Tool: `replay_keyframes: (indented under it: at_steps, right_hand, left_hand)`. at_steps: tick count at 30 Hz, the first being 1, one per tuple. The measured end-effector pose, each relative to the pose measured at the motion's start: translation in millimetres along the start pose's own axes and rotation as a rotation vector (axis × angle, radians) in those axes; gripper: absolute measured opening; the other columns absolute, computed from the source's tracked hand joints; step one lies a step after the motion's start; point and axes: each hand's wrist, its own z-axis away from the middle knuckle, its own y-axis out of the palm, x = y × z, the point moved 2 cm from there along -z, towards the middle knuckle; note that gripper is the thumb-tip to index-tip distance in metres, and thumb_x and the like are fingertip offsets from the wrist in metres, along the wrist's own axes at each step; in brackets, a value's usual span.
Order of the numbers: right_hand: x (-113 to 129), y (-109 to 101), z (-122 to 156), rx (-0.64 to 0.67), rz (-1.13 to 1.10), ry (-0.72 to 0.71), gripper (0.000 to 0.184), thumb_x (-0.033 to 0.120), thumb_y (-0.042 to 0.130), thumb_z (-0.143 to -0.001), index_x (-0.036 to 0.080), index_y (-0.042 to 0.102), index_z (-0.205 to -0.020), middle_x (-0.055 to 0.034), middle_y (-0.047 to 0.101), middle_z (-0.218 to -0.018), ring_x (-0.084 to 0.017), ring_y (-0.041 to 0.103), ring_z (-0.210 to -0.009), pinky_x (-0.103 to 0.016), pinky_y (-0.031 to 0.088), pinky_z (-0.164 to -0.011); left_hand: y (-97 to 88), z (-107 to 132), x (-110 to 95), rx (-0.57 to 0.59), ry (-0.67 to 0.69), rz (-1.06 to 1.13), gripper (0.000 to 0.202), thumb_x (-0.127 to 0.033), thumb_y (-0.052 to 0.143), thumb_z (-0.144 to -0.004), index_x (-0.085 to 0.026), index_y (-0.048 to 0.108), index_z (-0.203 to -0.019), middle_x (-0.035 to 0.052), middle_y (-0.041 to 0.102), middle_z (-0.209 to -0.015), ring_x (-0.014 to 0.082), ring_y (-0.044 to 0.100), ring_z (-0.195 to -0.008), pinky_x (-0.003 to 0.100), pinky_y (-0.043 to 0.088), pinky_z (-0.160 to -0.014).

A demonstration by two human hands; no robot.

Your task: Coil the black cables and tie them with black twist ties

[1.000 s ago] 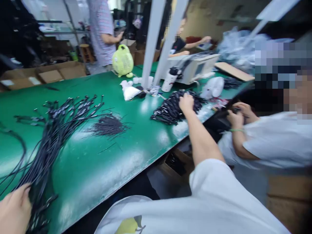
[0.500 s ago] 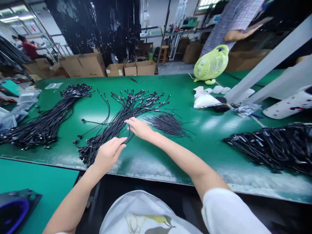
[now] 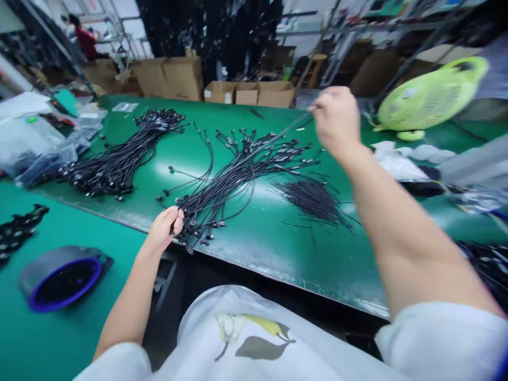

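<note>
A loose bundle of black cables (image 3: 234,174) with small connectors lies on the green table (image 3: 257,248) in front of me. My left hand (image 3: 164,228) is closed on the near end of the bundle, at the table's front edge. My right hand (image 3: 335,119) is raised above the table's far side and pinches the end of one thin black cable (image 3: 278,135) that stretches back down toward the bundle. A small pile of short black ties (image 3: 313,198) lies just right of the bundle.
A second bundle of black cables (image 3: 119,159) lies to the left. A green fan (image 3: 431,98) stands at the far right, with white bags (image 3: 397,164) near it. A grey and blue round device (image 3: 61,275) sits on the lower left bench. Cardboard boxes (image 3: 246,92) stand behind.
My right hand has lifted from the bundle up and to the right, drawing one cable out. My left hand has slid to the bundle's near end and closed on it.
</note>
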Motion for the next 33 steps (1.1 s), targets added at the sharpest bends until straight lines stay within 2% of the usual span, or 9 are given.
replay_keyframes:
  at_steps: [5,9,12,15,18,22,24,29,33]
  right_hand:
    - [-15.9,-8.3,89.0,0.445,0.485,-0.113,0.031,0.031,0.041,-0.099,0.009,0.061,-0.108,-0.0134,0.064,-0.082,-0.022,0.061,-0.071,-0.025,0.033,-0.057]
    - [26.9,-13.8,176.5,0.91,0.478,-0.24,0.023,0.024,0.041,-0.098,0.014,0.058,-0.109,-0.0116,0.066,-0.089,-0.019,0.062,-0.066,-0.025,0.024,-0.048]
    - [70.7,-16.6,216.5,1.095,0.227,-0.4,0.019,0.018,0.042,-0.096,0.017,0.059,-0.103,-0.0057,0.065,-0.084,-0.015,0.062,-0.066,-0.025,0.025,-0.051]
    - [95.5,-21.8,225.2,0.993,0.057,-0.543,0.021,0.026,0.041,-0.099,0.017,0.06,-0.097,-0.0038,0.062,-0.077,-0.014,0.058,-0.063,-0.026,0.025,-0.053]
    - [90.4,-28.5,212.2,0.792,0.073,-0.483,0.028,0.033,0.041,-0.1,0.015,0.061,-0.092,-0.0062,0.061,-0.08,-0.014,0.057,-0.064,-0.027,0.026,-0.055]
    - [57.6,-33.0,190.1,0.697,-0.085,-0.39,0.034,0.045,0.047,-0.096,0.016,0.064,-0.093,-0.0059,0.063,-0.088,-0.015,0.059,-0.073,-0.025,0.033,-0.059]
    - [36.5,-33.0,183.4,0.652,-0.232,-0.314,0.031,0.044,0.047,-0.096,0.019,0.065,-0.095,-0.0045,0.065,-0.092,-0.015,0.061,-0.08,-0.024,0.038,-0.065]
    - [-13.3,-24.8,191.1,0.454,-0.362,-0.107,0.032,0.041,0.043,-0.096,0.019,0.064,-0.108,-0.0065,0.068,-0.102,-0.019,0.062,-0.092,-0.029,0.045,-0.079]
    - [-22.2,-9.7,216.6,0.401,-0.16,-0.175,0.034,0.032,0.036,-0.099,0.017,0.065,-0.104,-0.0067,0.068,-0.093,-0.018,0.062,-0.081,-0.028,0.042,-0.07]
  left_hand:
    - [17.7,-2.8,0.9,0.015,-0.119,0.294,0.029,-0.037,0.074,-0.076,-0.013,0.059,-0.081,-0.0028,0.049,-0.063,0.0045,0.045,-0.05,0.012,0.03,-0.041]
    - [64.9,-4.4,13.0,0.181,-0.096,0.134,0.034,-0.045,0.068,-0.079,-0.013,0.06,-0.082,-0.001,0.051,-0.067,0.0054,0.043,-0.051,0.015,0.028,-0.041]
    - [107.3,0.3,26.4,0.303,-0.02,-0.173,0.037,-0.05,0.055,-0.087,-0.014,0.06,-0.081,0.0,0.051,-0.07,0.0078,0.044,-0.056,0.02,0.035,-0.051]
    - [138.5,12.4,34.9,0.392,0.183,-0.517,0.038,-0.049,0.045,-0.093,-0.016,0.058,-0.077,0.0043,0.059,-0.085,0.0132,0.052,-0.076,0.025,0.041,-0.07]
    - [151.0,26.9,40.2,0.521,0.126,-0.625,0.039,-0.048,0.036,-0.096,-0.017,0.058,-0.085,-0.0007,0.054,-0.069,0.0123,0.048,-0.065,0.026,0.039,-0.068]
    - [148.1,41.4,36.3,0.762,-0.121,-0.356,0.046,-0.054,0.042,-0.093,-0.013,0.062,-0.095,-0.0072,0.033,-0.053,0.0078,0.026,-0.048,0.022,0.024,-0.05]
    - [141.0,43.2,28.4,0.783,-0.198,-0.102,0.041,-0.051,0.052,-0.09,-0.012,0.063,-0.093,-0.0085,0.03,-0.051,0.0059,0.022,-0.046,0.021,0.021,-0.047]
    - [110.6,37.4,2.0,0.491,-0.246,0.462,0.022,-0.029,0.056,-0.092,-0.01,0.065,-0.096,-0.0114,0.024,-0.047,0.0015,0.014,-0.035,0.014,0.022,-0.039]
    - [94.9,32.9,-7.3,0.231,-0.183,0.718,0.028,-0.018,0.048,-0.095,-0.01,0.056,-0.121,-0.0076,0.041,-0.059,-0.0003,0.032,-0.038,0.01,0.03,-0.041]
